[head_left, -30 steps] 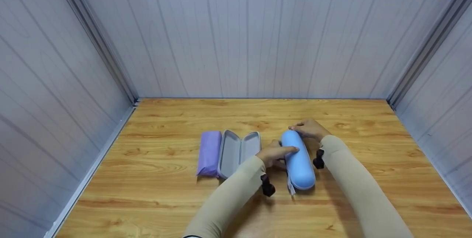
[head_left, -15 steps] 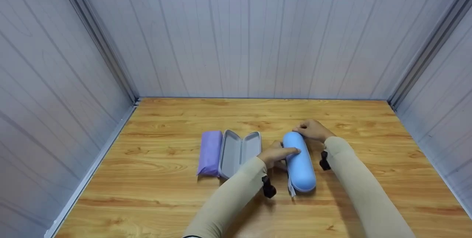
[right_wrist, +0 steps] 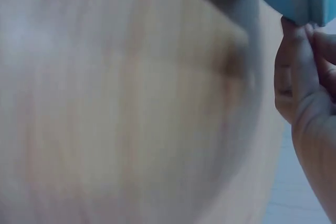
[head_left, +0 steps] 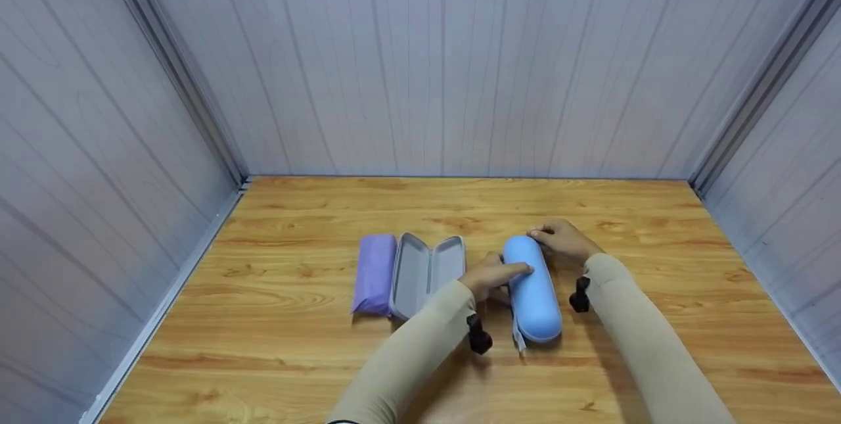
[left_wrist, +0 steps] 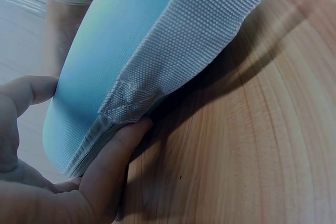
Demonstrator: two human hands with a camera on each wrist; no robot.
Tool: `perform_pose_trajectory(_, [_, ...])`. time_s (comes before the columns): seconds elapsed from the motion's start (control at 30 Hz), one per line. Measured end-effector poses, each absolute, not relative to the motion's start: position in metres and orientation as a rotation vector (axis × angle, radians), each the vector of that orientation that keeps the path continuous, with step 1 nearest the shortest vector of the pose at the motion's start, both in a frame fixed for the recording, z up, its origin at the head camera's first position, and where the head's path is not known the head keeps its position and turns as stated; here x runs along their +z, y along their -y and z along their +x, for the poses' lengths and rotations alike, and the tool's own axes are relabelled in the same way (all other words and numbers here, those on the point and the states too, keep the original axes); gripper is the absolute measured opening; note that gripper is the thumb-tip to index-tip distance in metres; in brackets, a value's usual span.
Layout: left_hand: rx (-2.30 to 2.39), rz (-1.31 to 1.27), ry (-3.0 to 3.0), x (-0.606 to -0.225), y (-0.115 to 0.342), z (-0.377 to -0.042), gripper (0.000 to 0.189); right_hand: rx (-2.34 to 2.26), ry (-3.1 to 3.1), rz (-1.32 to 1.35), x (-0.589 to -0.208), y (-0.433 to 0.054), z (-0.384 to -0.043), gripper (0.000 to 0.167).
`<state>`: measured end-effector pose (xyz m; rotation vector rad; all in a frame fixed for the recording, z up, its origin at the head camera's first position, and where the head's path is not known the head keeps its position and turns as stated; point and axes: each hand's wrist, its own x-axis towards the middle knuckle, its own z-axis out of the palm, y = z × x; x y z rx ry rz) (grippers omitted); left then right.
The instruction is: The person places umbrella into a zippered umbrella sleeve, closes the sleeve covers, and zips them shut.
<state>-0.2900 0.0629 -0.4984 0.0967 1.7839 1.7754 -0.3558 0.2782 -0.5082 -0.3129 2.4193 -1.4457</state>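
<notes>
A light blue hard zip case lies lengthwise on the table, rounded at both ends. My left hand grips its left side, thumb on top and fingers underneath, as the left wrist view also shows. A grey woven strap sticks out from the case's zipper seam. At the far end, my right hand has thumb and forefinger pinched together on the seam; in the right wrist view the fingertips meet right at the zipper, and any pull tab is hidden between them.
Left of the blue case, a grey hard case lies spread open, partly behind my left forearm. A purple soft packet sits against its left side. Pale panel walls enclose the wooden table at back and sides.
My right hand has shifted rightward, then slightly nearer, round the blue case's far end, still pinching at the seam. My left hand keeps its grip; the grey case and purple packet stay put.
</notes>
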Motion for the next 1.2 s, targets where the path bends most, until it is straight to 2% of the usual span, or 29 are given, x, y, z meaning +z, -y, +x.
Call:
perform_pose_trajectory(0.2, [1.775,0.066,-1.794,-0.500,-0.064,-0.289,0.055,-1.494,-2.349,-0.258,-0.509,-0.282,-0.353,0.040])
perform_pose_trajectory(0.5, [1.789,0.055,-1.812,-0.502,-0.066,-0.289,0.063,-1.480,-2.388,-0.277,-0.507,-0.281,-0.348,0.029])
perform_pose_trajectory(0.87, [1.809,0.072,-1.803,-0.501,-0.066,-0.289,0.059,-1.409,-2.490,-0.291,-0.511,-0.281,-0.347,0.021])
perform_pose_trajectory(1.2, [1.815,0.064,-1.812,-0.499,-0.066,-0.288,0.056,-1.426,-2.489,-0.332,-0.514,-0.282,-0.340,0.029])
